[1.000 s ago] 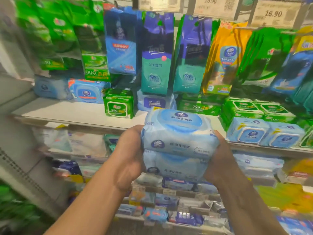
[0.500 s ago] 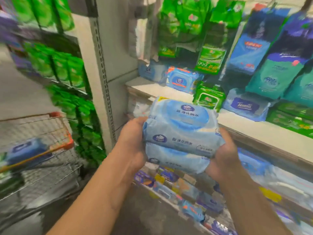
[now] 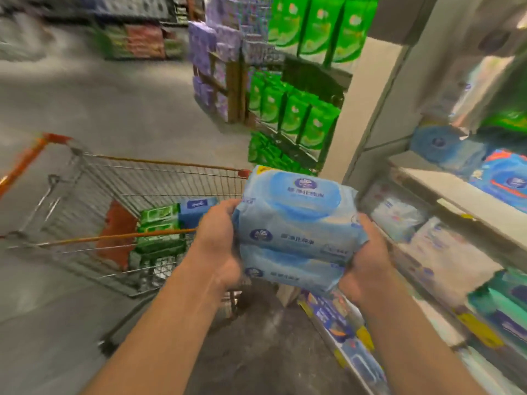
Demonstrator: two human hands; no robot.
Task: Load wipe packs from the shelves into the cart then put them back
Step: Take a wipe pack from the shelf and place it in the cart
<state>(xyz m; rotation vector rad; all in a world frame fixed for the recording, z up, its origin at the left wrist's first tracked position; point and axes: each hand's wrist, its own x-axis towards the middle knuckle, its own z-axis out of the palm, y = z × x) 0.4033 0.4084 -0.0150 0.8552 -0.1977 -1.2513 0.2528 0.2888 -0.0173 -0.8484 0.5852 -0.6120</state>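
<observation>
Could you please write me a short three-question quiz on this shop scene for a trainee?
1. True or false: the two stacked light blue wipe packs already lie in the cart.
2. Which hands hold the stack? A) left hand only B) right hand only C) both
3. What colour are the packs already in the cart beside the blue one?

Key: 1 false; 2 C; 3 green.

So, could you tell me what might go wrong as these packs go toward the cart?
The left hand and right hand only squeeze two stacked wipe packs from the sides, so the lower one might slip out. The cart already holds green packs; a drop may land unevenly.
</observation>
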